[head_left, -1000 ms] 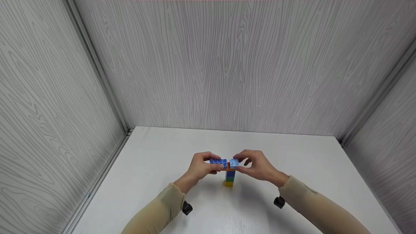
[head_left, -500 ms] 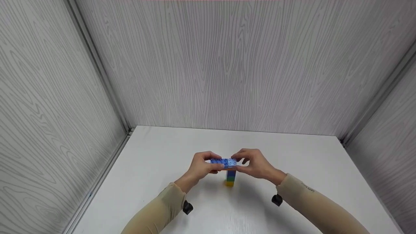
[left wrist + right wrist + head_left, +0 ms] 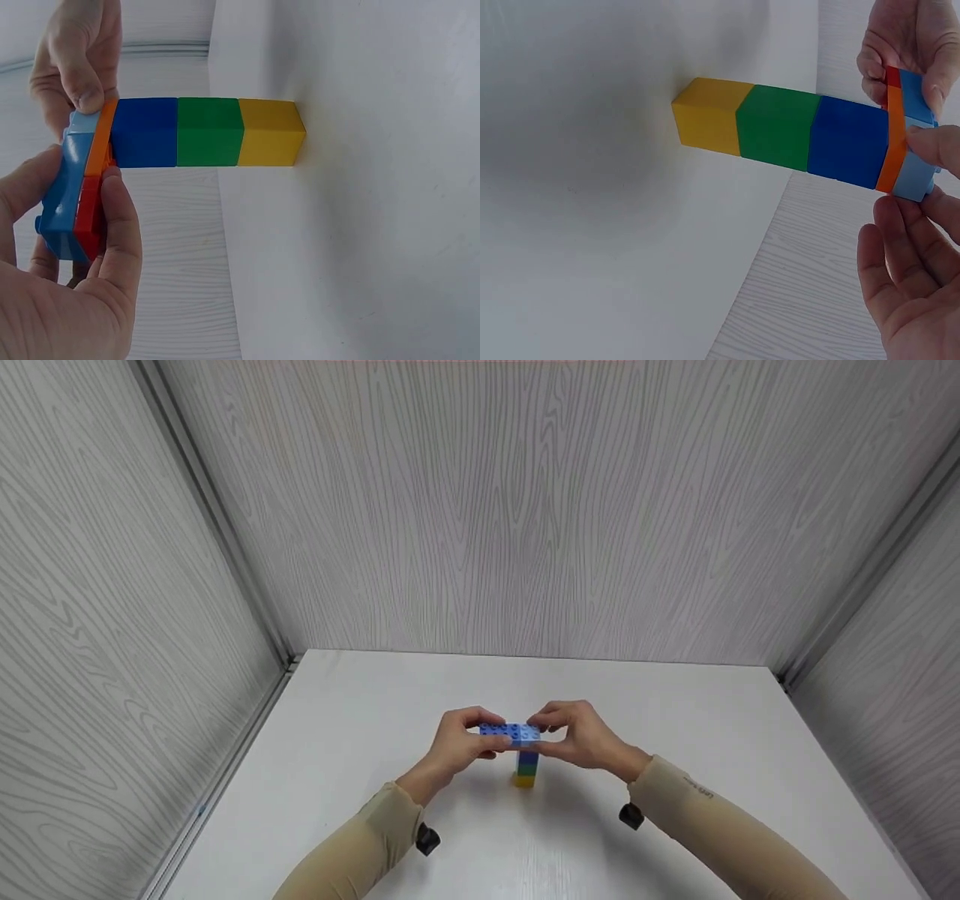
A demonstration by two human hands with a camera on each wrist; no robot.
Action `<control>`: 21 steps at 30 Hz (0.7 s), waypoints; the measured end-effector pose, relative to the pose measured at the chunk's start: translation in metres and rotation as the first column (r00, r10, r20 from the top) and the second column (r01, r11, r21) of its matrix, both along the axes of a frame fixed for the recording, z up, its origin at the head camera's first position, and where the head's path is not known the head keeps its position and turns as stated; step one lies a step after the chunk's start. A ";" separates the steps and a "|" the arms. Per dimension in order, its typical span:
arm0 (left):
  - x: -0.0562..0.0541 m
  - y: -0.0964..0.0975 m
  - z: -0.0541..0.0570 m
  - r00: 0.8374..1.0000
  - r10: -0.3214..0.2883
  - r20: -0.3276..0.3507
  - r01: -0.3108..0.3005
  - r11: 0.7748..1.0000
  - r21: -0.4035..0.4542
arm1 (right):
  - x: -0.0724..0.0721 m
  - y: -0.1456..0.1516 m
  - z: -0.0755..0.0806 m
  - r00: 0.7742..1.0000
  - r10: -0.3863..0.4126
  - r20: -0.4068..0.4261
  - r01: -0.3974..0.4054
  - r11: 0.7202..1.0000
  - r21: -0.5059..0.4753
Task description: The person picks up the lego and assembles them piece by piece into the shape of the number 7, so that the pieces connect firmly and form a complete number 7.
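Note:
A toy-brick tower stands upright on the table: a yellow brick (image 3: 270, 133) at the bottom, a green brick (image 3: 210, 133), then a dark blue brick (image 3: 145, 133). Across its top lies a thin orange plate (image 3: 892, 154), with a thin red plate (image 3: 88, 217) alongside that juts out to the left. Over these plates sit a long blue brick (image 3: 496, 730) and a small light blue brick (image 3: 530, 733), end against end. My left hand (image 3: 456, 744) grips the blue brick's overhanging end, fingers under the red plate. Thumb and fingertips of my right hand (image 3: 589, 741) pinch the light blue brick.
The white table (image 3: 375, 682) carries the tower near its middle. Grey wood-grain panels (image 3: 480, 510) rise behind it and on both sides. A small black device (image 3: 427, 838) hangs at each sleeve cuff.
My right hand has moved left with the light blue brick, closing the gap to the blue brick and covering the orange that showed between them. The left hand keeps its grip.

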State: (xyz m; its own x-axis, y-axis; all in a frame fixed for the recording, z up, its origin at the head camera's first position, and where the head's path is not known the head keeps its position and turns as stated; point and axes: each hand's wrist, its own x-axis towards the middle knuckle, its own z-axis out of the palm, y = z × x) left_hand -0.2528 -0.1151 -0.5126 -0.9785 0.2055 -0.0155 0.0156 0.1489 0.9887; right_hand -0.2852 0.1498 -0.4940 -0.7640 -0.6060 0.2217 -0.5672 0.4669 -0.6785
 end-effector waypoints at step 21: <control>0.004 -0.006 -0.020 0.960 0.019 -0.278 -0.034 0.998 -0.049 | -0.005 0.006 -0.008 0.991 -0.074 0.113 0.087 0.990 -0.111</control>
